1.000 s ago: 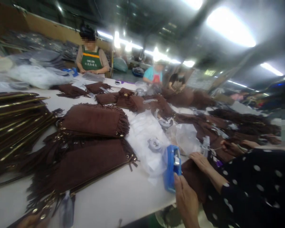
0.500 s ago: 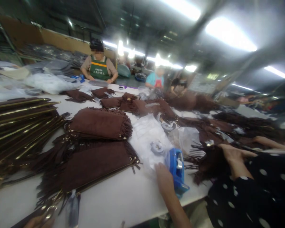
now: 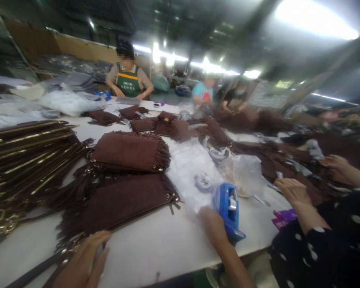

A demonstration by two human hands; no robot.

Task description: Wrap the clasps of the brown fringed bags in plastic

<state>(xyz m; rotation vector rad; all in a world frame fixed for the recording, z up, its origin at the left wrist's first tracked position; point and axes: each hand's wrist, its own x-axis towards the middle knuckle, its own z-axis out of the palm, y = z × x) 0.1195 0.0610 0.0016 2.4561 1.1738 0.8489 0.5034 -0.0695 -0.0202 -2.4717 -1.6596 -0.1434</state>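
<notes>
Left hand [image 3: 82, 260] raised higher than before, beside front brown bag [image 3: 126, 200] on white table [image 3: 138, 252], fingers curled, hold unclear, right hand [image 3: 213, 226] beside blue tape dispenser [image 3: 225, 214], grip too blurred to tell

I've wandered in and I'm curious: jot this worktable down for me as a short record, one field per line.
Left hand: by the near corner of the front brown bag; grip unclear
Right hand: blurred, at the edge of the white plastic, beside the blue tape dispenser
Behind front bag: another brown fringed bag
Far left: brown stack with gold-coloured edges
At right: co-worker's black dotted sleeve
Across: person in green apron
</notes>
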